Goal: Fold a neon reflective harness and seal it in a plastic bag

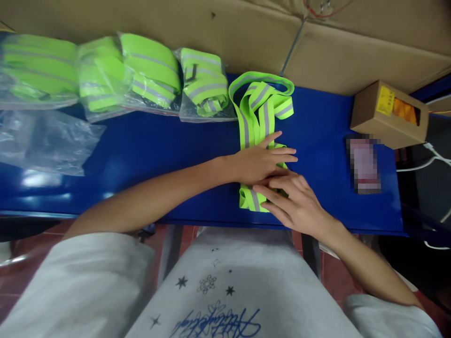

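A neon-green reflective strap (pixel 267 119) with a grey centre stripe lies loosely folded on the blue table, its upper end looped. My left hand (pixel 255 163) rests flat across the strap's lower part, fingers spread to the right. Just below and to the right, my right hand (pixel 299 204) reaches over the strap's near end with its fingers stretched out and apart. The fingers of the right hand touch or overlap the underside of the left hand; some fingertips are hidden there. A short folded end of the strap shows beneath both hands.
Several clear bags of rolled green strap, one of them a bagged roll (pixel 204 82), line the back left. An unfilled-looking plastic bag (pixel 45 141) lies at left. A cardboard box (pixel 387 115) and a pixelated object (pixel 364 164) sit at right on the blue table (pixel 169 145). White cables (pixel 419 166) hang beyond.
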Action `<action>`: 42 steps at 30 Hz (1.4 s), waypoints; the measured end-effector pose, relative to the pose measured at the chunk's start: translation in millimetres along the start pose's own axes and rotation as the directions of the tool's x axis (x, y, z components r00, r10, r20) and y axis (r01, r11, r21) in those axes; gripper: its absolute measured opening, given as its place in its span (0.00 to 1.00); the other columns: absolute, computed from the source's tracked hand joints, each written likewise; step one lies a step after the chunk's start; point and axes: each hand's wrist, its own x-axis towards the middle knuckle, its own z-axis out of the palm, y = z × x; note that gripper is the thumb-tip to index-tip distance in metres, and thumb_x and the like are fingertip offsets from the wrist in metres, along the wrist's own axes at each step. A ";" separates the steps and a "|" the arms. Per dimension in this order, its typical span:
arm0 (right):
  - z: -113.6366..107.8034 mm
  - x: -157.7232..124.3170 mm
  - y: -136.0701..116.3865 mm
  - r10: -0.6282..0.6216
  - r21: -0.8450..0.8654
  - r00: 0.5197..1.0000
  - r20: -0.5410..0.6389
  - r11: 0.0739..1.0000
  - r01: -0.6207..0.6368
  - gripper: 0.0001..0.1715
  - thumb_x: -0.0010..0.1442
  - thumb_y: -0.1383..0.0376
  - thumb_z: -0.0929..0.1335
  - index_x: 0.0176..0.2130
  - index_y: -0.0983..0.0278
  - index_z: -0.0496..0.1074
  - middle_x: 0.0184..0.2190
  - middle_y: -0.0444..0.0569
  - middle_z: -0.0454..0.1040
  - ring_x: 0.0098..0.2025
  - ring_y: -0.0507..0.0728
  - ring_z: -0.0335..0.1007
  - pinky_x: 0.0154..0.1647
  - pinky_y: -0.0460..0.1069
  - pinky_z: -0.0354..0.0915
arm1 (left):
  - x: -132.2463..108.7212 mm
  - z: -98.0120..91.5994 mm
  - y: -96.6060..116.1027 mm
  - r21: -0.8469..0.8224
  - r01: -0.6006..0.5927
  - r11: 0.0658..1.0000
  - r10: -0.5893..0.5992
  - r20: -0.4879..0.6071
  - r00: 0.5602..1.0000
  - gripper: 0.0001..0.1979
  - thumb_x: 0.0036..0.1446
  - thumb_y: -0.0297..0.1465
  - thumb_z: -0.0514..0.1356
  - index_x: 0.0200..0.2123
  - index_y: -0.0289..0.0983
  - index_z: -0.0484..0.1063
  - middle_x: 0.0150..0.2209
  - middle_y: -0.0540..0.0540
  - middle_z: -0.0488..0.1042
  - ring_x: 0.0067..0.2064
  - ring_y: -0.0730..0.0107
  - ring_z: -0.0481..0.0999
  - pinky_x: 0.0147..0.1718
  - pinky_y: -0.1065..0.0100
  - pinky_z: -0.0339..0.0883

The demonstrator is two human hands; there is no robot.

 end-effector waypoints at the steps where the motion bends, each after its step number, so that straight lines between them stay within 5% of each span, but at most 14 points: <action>1: 1.4 -1.1 -0.8 -0.028 -0.088 0.999 -0.020 0.996 0.026 0.24 0.71 0.63 0.69 0.64 0.62 0.72 0.48 0.52 0.79 0.53 0.61 0.73 0.59 0.58 0.64 | -0.1 0.1 -0.2 0.001 -0.002 1.000 0.002 0.001 1.000 0.20 0.73 0.40 0.53 0.64 0.48 0.72 0.69 0.42 0.68 0.74 0.51 0.61 0.75 0.35 0.34; 5: 7.3 -4.8 -4.4 -0.143 -0.209 0.990 -0.002 0.968 0.139 0.26 0.71 0.71 0.68 0.66 0.65 0.69 0.49 0.51 0.80 0.52 0.58 0.71 0.62 0.55 0.61 | 0.6 -1.3 0.7 0.020 0.044 0.999 -0.042 -0.089 0.995 0.19 0.74 0.40 0.52 0.61 0.51 0.75 0.72 0.45 0.64 0.75 0.49 0.57 0.73 0.30 0.35; 8: 9.2 -5.1 -6.7 -0.138 -0.243 0.989 0.047 0.959 0.146 0.31 0.73 0.56 0.68 0.67 0.69 0.67 0.52 0.55 0.79 0.55 0.62 0.69 0.62 0.58 0.60 | 1.5 -4.9 -0.4 0.025 0.086 0.996 -0.081 -0.147 0.986 0.17 0.73 0.39 0.54 0.58 0.53 0.78 0.74 0.48 0.60 0.77 0.46 0.52 0.72 0.27 0.32; 11: 9.1 -3.3 -6.7 -0.076 -0.255 0.991 0.113 0.961 0.103 0.42 0.71 0.44 0.65 0.69 0.72 0.65 0.57 0.60 0.77 0.57 0.66 0.67 0.62 0.61 0.59 | 2.8 -7.3 -6.1 -0.029 0.089 0.996 -0.091 -0.082 0.993 0.18 0.74 0.39 0.52 0.59 0.52 0.77 0.71 0.46 0.65 0.75 0.47 0.57 0.73 0.31 0.35; 15: 9.4 -0.8 -4.7 -0.063 -0.239 0.986 0.154 0.966 0.099 0.44 0.71 0.42 0.64 0.68 0.73 0.66 0.57 0.61 0.77 0.58 0.67 0.67 0.61 0.62 0.61 | 5.0 -8.6 -13.7 -0.081 0.109 0.991 -0.107 0.029 0.994 0.21 0.74 0.39 0.50 0.61 0.48 0.76 0.71 0.41 0.65 0.73 0.49 0.62 0.73 0.39 0.41; 19: 10.5 -2.8 -11.4 -0.100 -0.305 0.985 0.137 0.942 0.138 0.35 0.72 0.49 0.66 0.64 0.72 0.70 0.53 0.58 0.79 0.54 0.65 0.71 0.56 0.59 0.66 | 5.3 -11.3 -15.9 -0.061 0.120 0.991 -0.117 0.047 0.992 0.26 0.75 0.42 0.46 0.70 0.45 0.66 0.74 0.38 0.57 0.75 0.55 0.59 0.73 0.47 0.46; 26: 4.2 -10.0 -30.4 -0.120 -0.449 0.987 0.105 0.880 0.155 0.23 0.69 0.67 0.70 0.61 0.73 0.72 0.57 0.61 0.78 0.55 0.65 0.75 0.60 0.59 0.67 | 4.5 -16.6 -17.4 -0.044 0.174 0.984 -0.171 0.051 0.984 0.29 0.76 0.41 0.41 0.76 0.41 0.51 0.73 0.39 0.59 0.75 0.58 0.58 0.74 0.45 0.38; 28: 2.6 -9.8 -29.3 -0.126 -0.443 0.989 0.080 0.884 0.149 0.21 0.69 0.68 0.70 0.59 0.72 0.73 0.56 0.61 0.79 0.55 0.65 0.75 0.59 0.59 0.67 | 4.1 -15.5 -17.4 -0.051 0.184 0.982 -0.181 0.054 0.982 0.29 0.76 0.41 0.41 0.75 0.40 0.54 0.74 0.39 0.59 0.76 0.58 0.57 0.75 0.47 0.37; 36: -7.1 0.1 -28.1 -0.142 -0.249 0.989 0.036 0.957 0.147 0.15 0.72 0.65 0.67 0.55 0.72 0.74 0.44 0.56 0.82 0.43 0.60 0.77 0.42 0.54 0.68 | 0.5 -8.1 -27.3 0.075 0.130 0.989 -0.125 -0.067 0.990 0.23 0.75 0.40 0.48 0.66 0.46 0.70 0.71 0.43 0.64 0.75 0.55 0.59 0.75 0.41 0.38; 42: -13.3 15.8 -19.6 -0.081 0.216 0.965 0.249 0.976 0.026 0.15 0.77 0.64 0.60 0.49 0.67 0.74 0.37 0.50 0.80 0.36 0.55 0.75 0.37 0.51 0.66 | 3.4 -12.1 -39.6 0.168 0.153 0.974 -0.137 -0.105 0.985 0.22 0.74 0.36 0.50 0.67 0.45 0.68 0.72 0.37 0.62 0.74 0.51 0.60 0.72 0.29 0.35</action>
